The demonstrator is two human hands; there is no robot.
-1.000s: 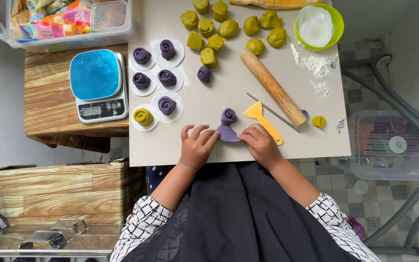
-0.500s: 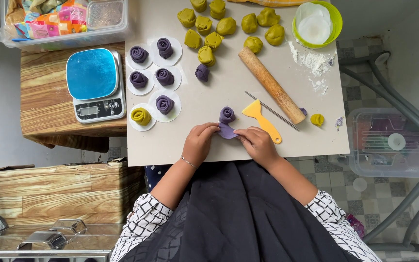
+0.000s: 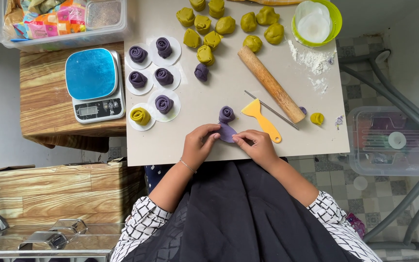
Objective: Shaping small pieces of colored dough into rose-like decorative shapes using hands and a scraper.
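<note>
Both hands are pinching the same bit of purple dough: the left hand (image 3: 199, 145) has its fingertips closed on the left edge of the flat purple dough strip (image 3: 227, 132), and the right hand (image 3: 257, 145) is pinched on its right edge, so neither hand is open. The strip sits at the near edge of the table (image 3: 209, 97), right between the two hands, and its long axis runs away from the person, with the rolled-up rose end (image 3: 226, 114) at the far tip, just past the fingers. Both hands look about equally close to that roll. The yellow scraper (image 3: 260, 119) lies just right of it, touching nothing, and the wooden rolling pin (image 3: 271, 84) is further right and back
</note>
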